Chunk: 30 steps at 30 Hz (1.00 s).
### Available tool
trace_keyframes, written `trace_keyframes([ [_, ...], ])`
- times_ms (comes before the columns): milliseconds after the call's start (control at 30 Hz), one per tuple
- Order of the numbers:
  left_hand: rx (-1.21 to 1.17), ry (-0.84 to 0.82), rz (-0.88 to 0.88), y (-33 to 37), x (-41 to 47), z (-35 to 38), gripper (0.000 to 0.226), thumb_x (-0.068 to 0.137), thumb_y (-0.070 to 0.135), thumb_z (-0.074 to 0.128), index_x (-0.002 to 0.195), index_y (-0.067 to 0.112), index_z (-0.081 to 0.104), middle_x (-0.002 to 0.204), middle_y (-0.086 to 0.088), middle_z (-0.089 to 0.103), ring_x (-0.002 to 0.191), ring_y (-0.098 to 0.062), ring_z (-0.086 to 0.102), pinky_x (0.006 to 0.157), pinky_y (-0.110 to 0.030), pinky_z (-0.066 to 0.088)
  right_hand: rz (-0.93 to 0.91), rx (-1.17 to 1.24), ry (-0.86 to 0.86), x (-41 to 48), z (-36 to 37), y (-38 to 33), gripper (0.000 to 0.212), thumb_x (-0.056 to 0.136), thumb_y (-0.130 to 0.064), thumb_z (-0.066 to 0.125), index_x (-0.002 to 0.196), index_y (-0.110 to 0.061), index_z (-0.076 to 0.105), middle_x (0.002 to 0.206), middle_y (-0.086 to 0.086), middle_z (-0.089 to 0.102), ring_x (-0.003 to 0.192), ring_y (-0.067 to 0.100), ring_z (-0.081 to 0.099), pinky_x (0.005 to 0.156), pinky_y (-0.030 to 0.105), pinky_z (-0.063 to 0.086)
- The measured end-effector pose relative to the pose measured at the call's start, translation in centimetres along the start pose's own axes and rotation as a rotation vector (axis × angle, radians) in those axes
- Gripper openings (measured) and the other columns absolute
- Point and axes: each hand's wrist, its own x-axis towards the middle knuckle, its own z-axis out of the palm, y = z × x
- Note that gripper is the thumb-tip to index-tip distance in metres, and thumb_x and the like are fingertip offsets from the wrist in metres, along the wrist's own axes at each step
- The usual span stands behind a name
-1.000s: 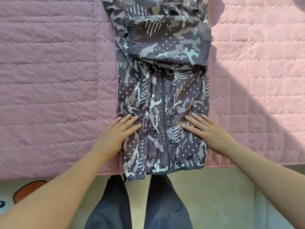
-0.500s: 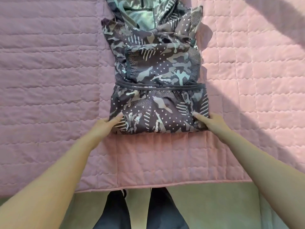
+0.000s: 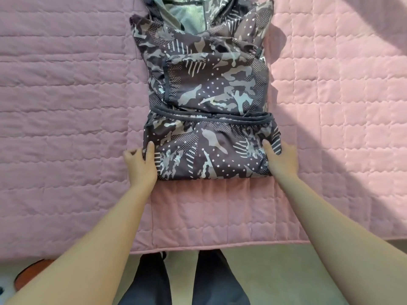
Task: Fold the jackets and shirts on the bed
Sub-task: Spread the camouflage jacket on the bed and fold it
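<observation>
Versus 1 s ago: the camo jacket (image 3: 209, 89) had its hem at the bed's near edge with both palms flat on the lower front. The lower third is now folded up, and the dark hem band (image 3: 211, 116) lies straight across the middle, over the folded sleeve. A bare strip of pink quilt (image 3: 209, 208) shows between the fold and the bed edge. Versus 0.5 s ago: fold and hands sit practically the same.

The jacket lies mid-bed, lengthwise away from the person, with the grey lining (image 3: 187, 12) showing at the far end.

Left hand (image 3: 141, 164) is at the fold's lower-left corner. Its thumb is on top of the fabric, its fingers are curled at the edge, and it pinches the jacket. Right hand (image 3: 283, 160) mirrors it at the lower-right corner. Its thumb is on top, its fingers are tucked under the side edge out of sight, and it grips the jacket. Both forearms are extended forward and converge slightly, wrists low to the quilt.

Dark trousers (image 3: 152, 280) are visible below the bed edge.
</observation>
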Motion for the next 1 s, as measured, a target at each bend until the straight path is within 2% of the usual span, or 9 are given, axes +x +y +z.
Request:
trace_keyframes([
  [100,-0.145,-0.073,-0.052,0.3,-1.0,-0.3,0.048,0.1,0.053,0.032,0.107,0.014,0.06,0.112,-0.004,0.058,0.105,-0.021,0.053,0.091,-0.032,0.041,0.064,0.232,-0.094,-0.6,-0.5,-0.6,0.021,0.097,-0.032,0.055,0.1,-0.013,0.065,0.088,-0.004,0.064,0.079,0.007,0.056,0.06,0.007,0.042],
  [167,-0.148,-0.107,-0.067,0.8,-1.4,-0.9,0.038,0.101,0.048,0.033,0.103,0.019,0.057,0.102,0.002,0.059,0.099,-0.017,0.051,0.083,-0.028,0.038,0.041,0.225,-0.143,-0.6,-0.7,-0.5,0.02,0.097,-0.031,0.055,0.094,-0.013,0.063,0.079,-0.01,0.06,0.071,-0.002,0.052,0.053,0.001,0.039],
  [300,-0.134,-0.076,0.031,-0.5,-2.3,-1.5,0.04,0.101,0.044,0.038,0.085,0.014,0.058,0.086,-0.002,0.062,0.093,-0.025,0.058,0.069,-0.032,0.04,-0.008,0.037,-0.191,-1.6,-0.8,0.3,0.036,0.097,-0.032,0.055,0.07,-0.009,0.057,0.065,-0.001,0.057,0.06,0.01,0.05,0.055,0.022,0.036],
  [467,0.237,-0.04,-0.097,-7.6,-8.4,-1.8,0.066,0.093,0.067,0.019,0.08,0.013,0.056,0.081,-0.012,0.063,0.08,-0.035,0.059,0.077,-0.048,0.05,0.125,-0.237,-0.362,-6.7,-0.3,6.4,0.047,0.095,-0.053,0.045,0.105,-0.01,0.062,0.078,0.005,0.063,0.076,0.027,0.059,0.062,0.033,0.04],
  [533,0.379,-0.031,-0.177,-9.8,-11.0,-1.6,0.075,0.09,0.071,0.012,0.079,0.012,0.058,0.082,-0.016,0.065,0.08,-0.036,0.06,0.081,-0.05,0.049,0.2,-0.295,-0.362,-9.5,-0.1,8.7,0.051,0.092,-0.062,0.041,0.108,-0.017,0.059,0.079,0.005,0.064,0.077,0.029,0.061,0.067,0.037,0.048],
  [633,0.398,0.0,-0.208,-10.8,-13.3,-1.6,0.061,0.094,0.06,0.019,0.086,0.012,0.056,0.087,-0.013,0.063,0.083,-0.036,0.06,0.073,-0.043,0.047,0.262,-0.378,-0.265,-12.1,-0.3,9.7,0.047,0.089,-0.066,0.042,0.099,-0.021,0.049,0.085,0.006,0.062,0.086,0.034,0.062,0.076,0.043,0.049],
  [733,0.371,0.142,0.016,-10.2,-13.5,-1.6,0.025,0.097,0.032,0.047,0.108,0.009,0.049,0.111,-0.015,0.051,0.108,-0.037,0.049,0.096,-0.056,0.035,0.081,-0.309,-0.081,-12.5,-0.7,8.4,0.043,0.088,-0.054,0.055,0.104,-0.016,0.043,0.098,0.009,0.057,0.097,0.036,0.058,0.083,0.047,0.047],
  [833,0.331,0.235,0.298,-8.0,-13.0,-1.1,0.032,0.095,0.024,0.05,0.124,0.014,0.041,0.128,-0.013,0.041,0.116,-0.032,0.041,0.101,-0.048,0.027,-0.2,-0.366,0.098,-11.7,0.3,6.0,0.059,0.09,-0.046,0.058,0.131,-0.009,0.036,0.135,0.014,0.04,0.129,0.032,0.037,0.108,0.051,0.03],
  [1000,0.646,-0.195,0.953,-7.0,-13.3,1.1,0.051,0.099,0.038,0.041,0.148,0.029,0.031,0.157,-0.004,0.026,0.146,-0.024,0.021,0.118,-0.048,0.017,-0.908,-0.548,-0.011,-13.1,2.9,3.3,0.054,0.097,-0.034,0.047,0.146,-0.02,0.031,0.156,0.007,0.026,0.145,0.026,0.024,0.117,0.05,0.017],
])
